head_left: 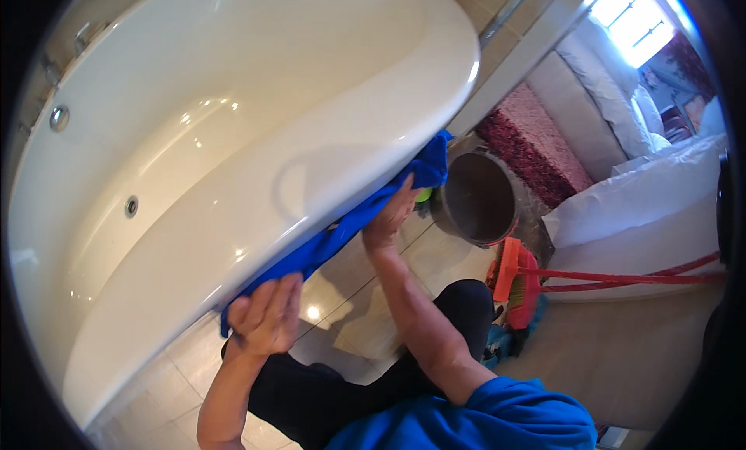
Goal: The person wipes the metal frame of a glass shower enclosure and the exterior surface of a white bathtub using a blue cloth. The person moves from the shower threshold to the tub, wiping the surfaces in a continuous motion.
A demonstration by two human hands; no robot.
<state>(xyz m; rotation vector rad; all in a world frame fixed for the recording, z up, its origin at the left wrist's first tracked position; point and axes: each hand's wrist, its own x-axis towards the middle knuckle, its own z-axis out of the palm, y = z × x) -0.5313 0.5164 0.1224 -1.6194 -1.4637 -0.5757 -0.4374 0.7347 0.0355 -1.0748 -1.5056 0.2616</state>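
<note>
The white bathtub (233, 123) fills the left of the view, and a blue cloth (353, 225) is stretched along the underside of its curved outer rim, from the left hand (266, 316) up to the right hand (390, 217). The left hand's fingers (272, 294) are curled loosely around the lower end of the cloth, pressing it up against the rim; the cloth bunches just above and behind them. The right hand's fingers are closed on the cloth further up the rim, with its upper end spilling past them toward a round metal bucket (475, 197) just beside that hand; something small and yellow-green (423, 194) shows at the fingertips, too hidden to name. The likely risks, as I judge them: the smooth glossy rim could let the cloth slip from the loose left grip, and the tiled floor (365, 294) below looks shiny, so a slip there could unbalance the crouching person. A red-handled broom (622, 277) lies well to the right.
</note>
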